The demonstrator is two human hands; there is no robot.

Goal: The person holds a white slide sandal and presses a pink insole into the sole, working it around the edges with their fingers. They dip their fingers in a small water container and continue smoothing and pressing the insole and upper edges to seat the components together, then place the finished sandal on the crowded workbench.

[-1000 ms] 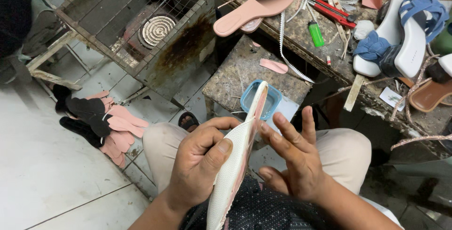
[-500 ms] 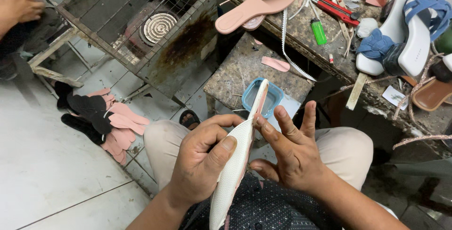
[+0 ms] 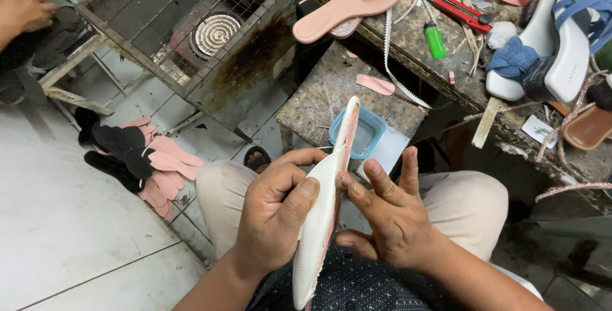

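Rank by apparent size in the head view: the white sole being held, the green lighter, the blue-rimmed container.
1. white sole, though nearness to the camera enlarges it
2. blue-rimmed container, partly hidden behind the sole
3. green lighter

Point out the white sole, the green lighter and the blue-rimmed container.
white sole (image 3: pixel 322 222), head view, textured white face.
green lighter (image 3: pixel 436 41), head view, middle of body.
blue-rimmed container (image 3: pixel 376 134), head view, right rim.

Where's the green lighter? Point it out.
In the head view, the green lighter lies upper right on the cluttered workbench, beside the red-handled tool.
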